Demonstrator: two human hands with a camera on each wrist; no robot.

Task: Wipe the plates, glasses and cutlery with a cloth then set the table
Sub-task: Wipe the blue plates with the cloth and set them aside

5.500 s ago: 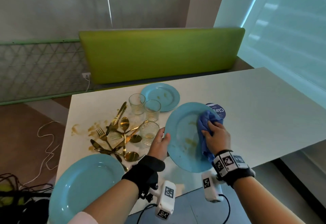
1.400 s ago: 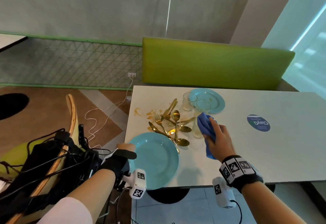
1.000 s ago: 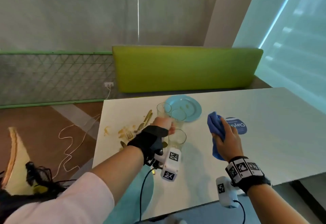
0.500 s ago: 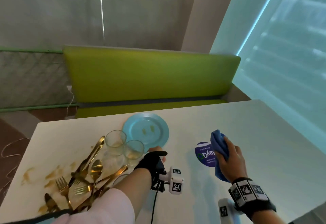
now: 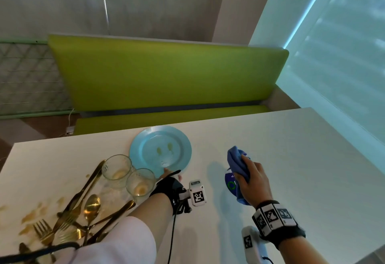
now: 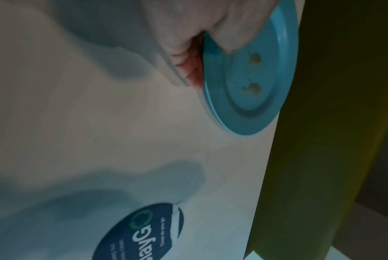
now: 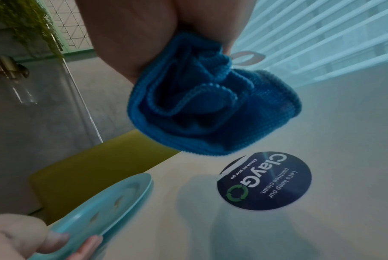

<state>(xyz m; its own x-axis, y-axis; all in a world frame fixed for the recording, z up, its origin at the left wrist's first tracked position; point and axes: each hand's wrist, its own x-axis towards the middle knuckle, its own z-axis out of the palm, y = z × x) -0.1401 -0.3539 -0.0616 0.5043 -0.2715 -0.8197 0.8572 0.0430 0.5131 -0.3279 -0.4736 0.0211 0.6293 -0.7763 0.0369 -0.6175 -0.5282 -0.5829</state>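
Note:
A small blue plate (image 5: 160, 149) with two food smears sits near the far edge of the white table (image 5: 291, 149). My left hand (image 5: 169, 178) pinches its near rim, thumb on top and fingers underneath; the left wrist view shows this grip on the small blue plate (image 6: 251, 84). The plate's near edge is tilted up off the table in the right wrist view (image 7: 104, 209). My right hand (image 5: 252, 178) holds a bunched blue cloth (image 5: 237, 163) above the table, to the right of the plate. The cloth (image 7: 210, 109) hangs over a round sticker.
Two dirty glasses (image 5: 129, 176) stand left of my left hand. A heap of gold cutlery (image 5: 79, 218) lies on brown stains at the near left. A dark round sticker (image 7: 264, 181) is on the table. A green bench (image 5: 166, 76) runs behind.
My left hand let go of the large plate at the near left, reached past the glasses and took hold of the small plate's rim. The right hand moved right with the cloth.

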